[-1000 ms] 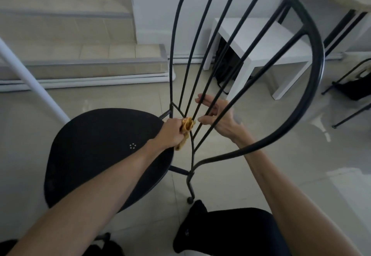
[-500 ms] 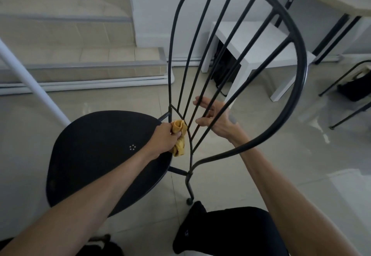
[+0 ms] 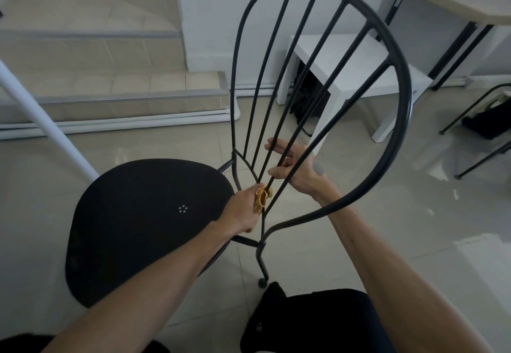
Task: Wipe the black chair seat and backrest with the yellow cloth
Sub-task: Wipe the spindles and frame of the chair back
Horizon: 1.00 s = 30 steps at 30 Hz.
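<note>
A black metal chair stands in front of me, its round black seat [image 3: 143, 222] to the left and its tall backrest [image 3: 398, 120] of thin rods to the right. My left hand [image 3: 243, 208] is closed on the bunched yellow cloth [image 3: 262, 197], pressed against the foot of the rods where they meet. Behind the rods, my right hand [image 3: 294, 164] has its fingers around the lower part of the backrest rods.
A white side table [image 3: 348, 62] stands behind the backrest, with a black bag under it. Tiled steps [image 3: 110, 76] rise at the left rear. A white pole [image 3: 41, 114] slants at left. Another black chair frame [image 3: 484, 120] is at right.
The yellow cloth in my left hand has slid down the rods toward their base. The view has shifted so that more of the backrest top shows.
</note>
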{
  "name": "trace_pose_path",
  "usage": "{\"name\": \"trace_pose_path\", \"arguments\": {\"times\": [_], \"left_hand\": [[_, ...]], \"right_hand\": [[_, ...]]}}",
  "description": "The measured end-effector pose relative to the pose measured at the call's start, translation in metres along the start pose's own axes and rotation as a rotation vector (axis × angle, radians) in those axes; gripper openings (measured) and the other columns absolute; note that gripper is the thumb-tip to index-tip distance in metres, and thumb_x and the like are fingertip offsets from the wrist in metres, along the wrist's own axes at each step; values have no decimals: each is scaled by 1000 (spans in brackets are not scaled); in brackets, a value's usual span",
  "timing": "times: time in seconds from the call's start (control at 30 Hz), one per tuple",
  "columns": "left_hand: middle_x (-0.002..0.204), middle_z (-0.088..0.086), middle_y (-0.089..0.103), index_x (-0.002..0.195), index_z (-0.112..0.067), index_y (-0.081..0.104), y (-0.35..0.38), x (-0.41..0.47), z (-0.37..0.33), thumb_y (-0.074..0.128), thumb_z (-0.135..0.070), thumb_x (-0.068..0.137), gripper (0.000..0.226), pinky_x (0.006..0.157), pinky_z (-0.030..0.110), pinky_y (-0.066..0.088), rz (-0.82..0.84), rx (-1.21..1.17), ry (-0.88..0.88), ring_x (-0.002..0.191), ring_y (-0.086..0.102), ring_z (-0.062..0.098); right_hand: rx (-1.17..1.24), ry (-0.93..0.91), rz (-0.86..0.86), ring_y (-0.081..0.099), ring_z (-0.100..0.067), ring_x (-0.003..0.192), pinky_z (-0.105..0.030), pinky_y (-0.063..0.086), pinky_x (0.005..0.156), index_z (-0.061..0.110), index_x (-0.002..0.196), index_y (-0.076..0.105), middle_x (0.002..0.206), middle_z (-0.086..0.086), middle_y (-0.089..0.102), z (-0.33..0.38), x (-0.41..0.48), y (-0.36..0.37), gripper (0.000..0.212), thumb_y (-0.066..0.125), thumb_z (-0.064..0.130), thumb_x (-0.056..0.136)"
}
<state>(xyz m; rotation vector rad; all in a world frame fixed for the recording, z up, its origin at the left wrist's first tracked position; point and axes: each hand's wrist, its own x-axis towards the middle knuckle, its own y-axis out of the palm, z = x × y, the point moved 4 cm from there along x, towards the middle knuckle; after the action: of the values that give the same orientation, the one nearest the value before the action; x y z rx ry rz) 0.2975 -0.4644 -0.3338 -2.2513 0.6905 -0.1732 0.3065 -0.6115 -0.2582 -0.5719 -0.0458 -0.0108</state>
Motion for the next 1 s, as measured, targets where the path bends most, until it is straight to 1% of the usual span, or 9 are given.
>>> {"name": "trace_pose_path", "arguments": {"times": [0.1, 0.2, 0.27, 0.37, 0.5, 0.6, 0.67, 0.83, 1.0], "left_hand": [[81, -7, 60, 86, -31, 56, 3, -9, -6, 54, -3, 96, 30, 71, 20, 50, -11, -228, -121, 78, 62, 10], [90, -4, 67, 89, -28, 62, -12, -13, -2, 55, -13, 99, 19, 75, 19, 51, -20, -330, -228, 84, 65, 5], [95, -1, 70, 96, -18, 67, -20, -19, 7, 57, -15, 98, 10, 81, 23, 52, -33, -364, -269, 88, 65, 5], [100, -3, 68, 107, -17, 65, -20, -36, 18, 59, -14, 96, 12, 82, 23, 51, -81, -397, -272, 91, 63, 4], [96, -6, 69, 106, -17, 66, -8, -43, 14, 66, -18, 93, 13, 84, 25, 58, -190, -439, -206, 90, 68, 6], [82, -6, 67, 93, -15, 68, 2, -37, -1, 65, -22, 95, 8, 68, 18, 54, -266, -286, -4, 74, 64, 5], [70, -5, 65, 91, -13, 70, 7, -32, 0, 60, -27, 98, 19, 58, 17, 47, -175, -190, 61, 61, 62, 6], [81, -3, 69, 110, -22, 67, -2, -19, 8, 53, -25, 100, 18, 72, 29, 55, 75, 197, 118, 72, 65, 12], [92, 2, 69, 95, -15, 69, 4, -9, -3, 55, -8, 95, 15, 87, 39, 55, 192, 17, -16, 87, 66, 15]], "right_hand": [[-10, 8, 10, 69, -20, 92, -45, 60, 82, 18, 145, 45, 138, 4, 57, 3, -1, -1, 71, 76, 7, 82], [-14, 2, 18, 68, -12, 78, -46, 60, 82, 18, 144, 45, 139, 2, 57, 7, -4, -2, 71, 78, 9, 82], [-5, 6, 44, 66, -8, 88, -44, 58, 89, 14, 145, 45, 140, -2, 57, 11, -7, -6, 73, 79, 8, 81], [135, 90, 57, 67, -21, 109, -36, 59, 89, 11, 146, 44, 147, -8, 51, 18, -19, -16, 71, 72, -5, 83], [250, 35, 2, 63, -17, 117, -38, 58, 93, 11, 145, 48, 143, -1, 55, 37, -53, -38, 71, 58, -19, 81], [278, -51, 59, 61, -15, 122, -32, 56, 94, 12, 146, 44, 143, 1, 54, 54, -69, -48, 74, 70, -1, 78], [237, -82, -27, 61, -11, 120, -30, 57, 92, 18, 144, 47, 140, 4, 56, 63, -71, -50, 71, 80, 14, 81], [184, -133, -180, 68, -3, 102, -20, 57, 82, 18, 140, 51, 132, 11, 56, 76, -66, -51, 57, 72, 14, 88], [152, -207, -123, 63, -15, 102, -16, 54, 82, 12, 137, 50, 131, 5, 55, 75, -64, -47, 51, 69, 7, 90]]}}
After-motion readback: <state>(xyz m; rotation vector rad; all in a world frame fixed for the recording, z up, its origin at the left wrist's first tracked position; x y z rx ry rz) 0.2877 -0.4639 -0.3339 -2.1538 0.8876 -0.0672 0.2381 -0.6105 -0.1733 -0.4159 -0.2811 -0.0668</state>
